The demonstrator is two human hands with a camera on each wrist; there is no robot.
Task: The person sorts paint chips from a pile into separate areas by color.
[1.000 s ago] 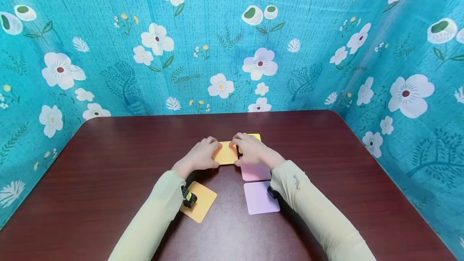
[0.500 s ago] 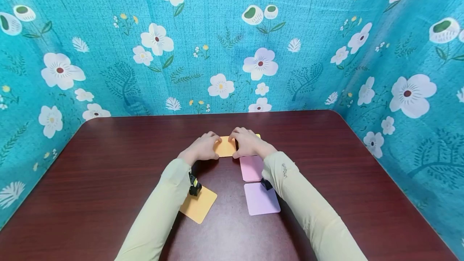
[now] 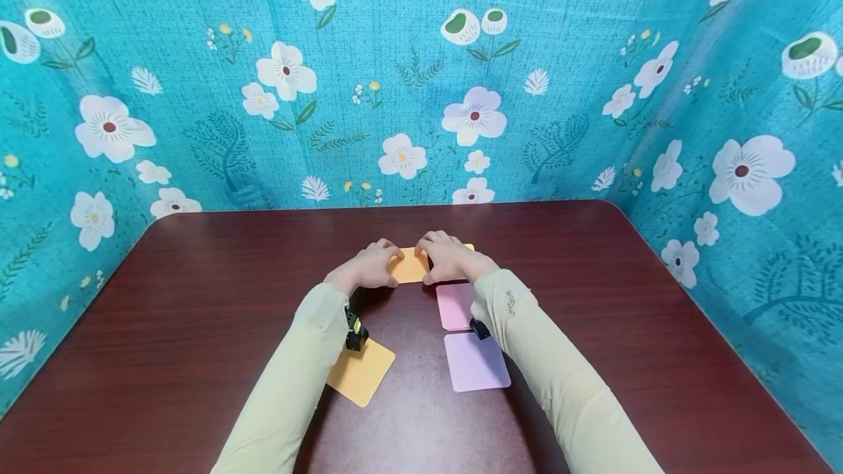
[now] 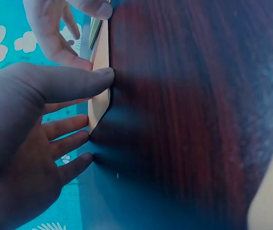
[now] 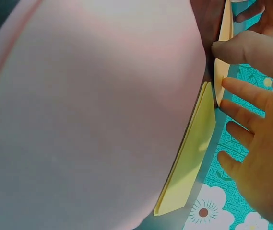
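An orange square card (image 3: 410, 267) with rounded corners lies flat on the table in the head view, between my two hands. My left hand (image 3: 370, 266) holds its left side, thumb at the near edge and fingertips at the far edge. On its right side my right hand (image 3: 451, 259) holds it the same way. A yellow card (image 5: 189, 153), which looks like two layers in the right wrist view, lies beside the orange one, mostly hidden by the right hand in the head view. Nearer me, a pink card (image 3: 451, 306) is partly under the right sleeve.
A purple card (image 3: 477, 364) lies just in front of the pink one. Another orange card (image 3: 364, 373), turned at an angle, sits beside the left wrist camera (image 3: 356, 333). The dark wooden table (image 3: 217, 298) ends at a blue flowered curtain (image 3: 356, 93).
Both hands have moved a little away from me, sliding the orange card toward the far edge until it is level with the yellow card. In the last half second they barely move.
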